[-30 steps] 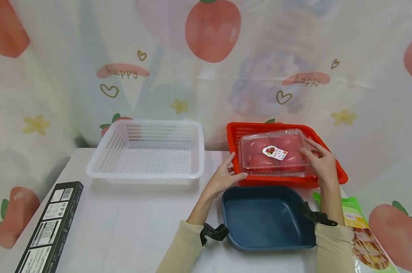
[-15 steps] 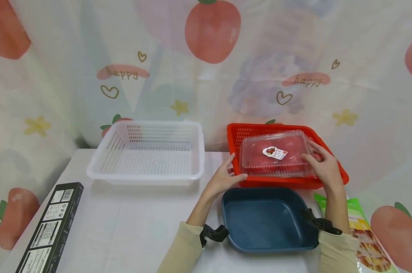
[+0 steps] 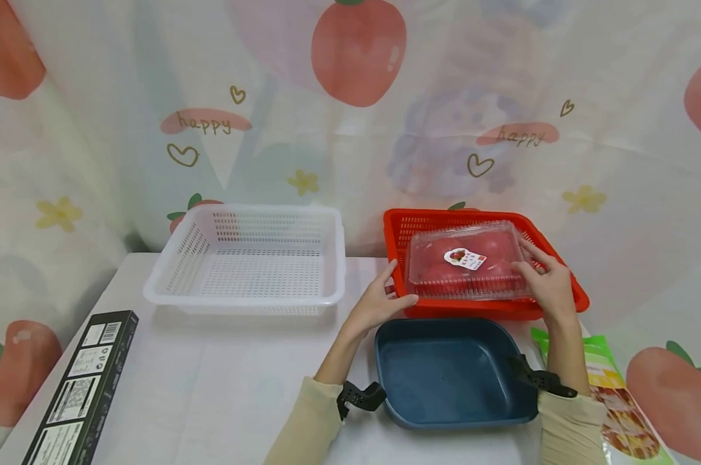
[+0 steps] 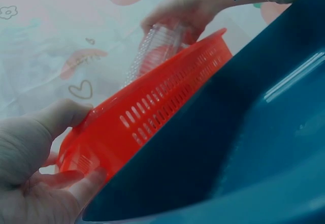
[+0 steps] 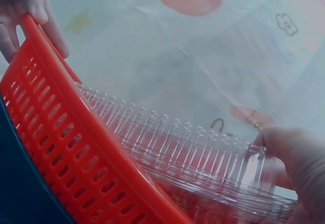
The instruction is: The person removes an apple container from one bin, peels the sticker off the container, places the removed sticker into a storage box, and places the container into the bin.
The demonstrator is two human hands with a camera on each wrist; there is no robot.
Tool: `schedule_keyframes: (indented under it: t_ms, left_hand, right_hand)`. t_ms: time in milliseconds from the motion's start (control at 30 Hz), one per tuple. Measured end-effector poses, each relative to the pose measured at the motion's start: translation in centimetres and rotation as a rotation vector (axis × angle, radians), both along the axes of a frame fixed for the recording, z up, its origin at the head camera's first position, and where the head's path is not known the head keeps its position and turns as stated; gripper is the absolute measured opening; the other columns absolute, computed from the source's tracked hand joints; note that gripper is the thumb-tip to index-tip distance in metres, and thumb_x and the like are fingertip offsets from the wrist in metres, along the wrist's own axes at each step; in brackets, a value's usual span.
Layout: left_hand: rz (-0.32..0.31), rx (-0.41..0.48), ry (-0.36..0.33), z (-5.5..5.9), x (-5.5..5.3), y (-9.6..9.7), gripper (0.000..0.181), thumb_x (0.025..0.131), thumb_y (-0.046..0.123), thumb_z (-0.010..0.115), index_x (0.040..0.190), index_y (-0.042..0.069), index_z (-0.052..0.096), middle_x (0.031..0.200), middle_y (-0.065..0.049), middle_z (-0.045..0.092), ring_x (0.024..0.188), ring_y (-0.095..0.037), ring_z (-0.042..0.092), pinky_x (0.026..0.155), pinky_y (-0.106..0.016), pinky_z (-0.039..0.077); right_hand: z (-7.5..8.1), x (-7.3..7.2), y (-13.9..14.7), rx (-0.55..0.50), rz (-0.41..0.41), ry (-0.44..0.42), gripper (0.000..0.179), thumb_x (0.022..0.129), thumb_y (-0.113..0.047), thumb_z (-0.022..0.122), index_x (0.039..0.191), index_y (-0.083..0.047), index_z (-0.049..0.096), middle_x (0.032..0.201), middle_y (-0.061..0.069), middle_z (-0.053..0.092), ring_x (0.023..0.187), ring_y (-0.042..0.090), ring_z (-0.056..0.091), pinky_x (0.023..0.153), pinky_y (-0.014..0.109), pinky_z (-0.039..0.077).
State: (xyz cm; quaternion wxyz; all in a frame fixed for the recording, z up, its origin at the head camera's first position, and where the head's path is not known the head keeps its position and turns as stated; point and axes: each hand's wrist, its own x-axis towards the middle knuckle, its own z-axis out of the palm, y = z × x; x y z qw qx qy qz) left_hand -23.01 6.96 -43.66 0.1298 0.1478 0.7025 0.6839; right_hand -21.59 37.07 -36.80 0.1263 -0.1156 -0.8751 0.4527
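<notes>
A red slotted plastic basket (image 3: 478, 309) stands at the back right. In it lies a clear plastic clamshell box (image 3: 432, 258) of round red fruit with a white label, its right end raised. My left hand (image 3: 376, 303) grips the basket's left front corner; in the left wrist view the thumb is at the rim of the basket (image 4: 109, 137) and the fingers are below. My right hand (image 3: 550, 284) holds the box by its right end, thumb in front and fingers behind. The right wrist view shows the box's ribbed edge (image 5: 193, 148) above the basket rim.
A dark blue basin (image 3: 443, 368) stands right in front of the red basket, under my forearms. On the left are a white slotted basket (image 3: 246, 300) and a long black carton (image 3: 80, 387). A green and yellow food bag (image 3: 623, 407) lies at the right edge.
The box's right end tilts up a little more than a second ago, and my right hand has shifted slightly with it. My left hand stays on the basket corner.
</notes>
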Motion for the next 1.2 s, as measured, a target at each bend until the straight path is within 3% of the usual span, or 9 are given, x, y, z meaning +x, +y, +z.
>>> schedule_keyframes:
  t_ms: [167,400,633,800,933,1200]
  left_hand:
    - [-0.017,0.016,0.007,-0.1,0.0,-0.2,0.088,0.084,0.029,0.074,0.155,0.029,0.021,0.150,-0.007,0.043,0.124,-0.031,0.053,0.090,-0.040,0.057]
    - [-0.022,0.020,-0.007,0.0,0.1,-0.2,0.092,0.082,0.029,0.075,0.155,0.028,0.020,0.150,-0.009,0.043,0.122,-0.030,0.055,0.089,-0.042,0.057]
    - [-0.022,0.029,-0.016,0.0,0.1,-0.2,0.092,0.082,0.028,0.075,0.155,0.028,0.020,0.148,-0.007,0.045,0.123,-0.032,0.054,0.089,-0.044,0.057]
    - [-0.017,0.016,0.005,-0.1,-0.2,-0.2,0.092,0.082,0.031,0.075,0.155,0.029,0.020,0.150,-0.006,0.043,0.125,-0.033,0.054,0.089,-0.041,0.057]
    - [-0.015,0.011,0.003,-0.2,-0.3,-0.3,0.091,0.082,0.032,0.075,0.154,0.034,0.021,0.149,-0.005,0.044,0.125,-0.031,0.054,0.090,-0.039,0.057]
    - [-0.034,-0.002,0.012,0.0,-0.2,-0.5,0.091,0.081,0.031,0.076,0.155,0.028,0.022,0.145,-0.001,0.046,0.120,-0.027,0.056,0.091,-0.039,0.057]
  right_hand:
    - [-0.3,-0.3,-0.2,-0.135,-0.085,0.001,0.059,0.092,-0.039,0.062,0.147,-0.029,0.041,0.155,0.011,0.036,0.097,0.001,0.046,0.067,0.005,0.049]
    - [-0.2,-0.7,-0.7,-0.404,-0.174,0.089,0.049,0.089,-0.026,0.068,0.137,-0.025,0.056,0.154,0.004,0.037,0.102,0.001,0.044,0.065,0.004,0.049]
    - [0.3,-0.7,-0.8,-0.625,-0.261,0.202,0.042,0.086,-0.019,0.072,0.128,-0.021,0.065,0.141,0.002,0.053,0.100,0.006,0.052,0.065,0.007,0.052]
    - [0.6,-0.7,-0.6,-0.738,-0.273,0.259,0.044,0.082,-0.020,0.077,0.125,-0.019,0.067,0.136,-0.003,0.058,0.109,0.007,0.053,0.072,0.010,0.054]
    - [0.8,-0.7,-0.7,-0.783,-0.264,0.279,0.044,0.082,-0.019,0.077,0.125,-0.017,0.067,0.132,-0.003,0.060,0.108,0.009,0.052,0.070,0.011,0.054]
    - [0.9,-0.6,-0.4,-0.886,-0.240,0.314,0.043,0.082,-0.012,0.076,0.124,-0.011,0.067,0.123,-0.004,0.062,0.110,0.010,0.051,0.068,0.015,0.056]
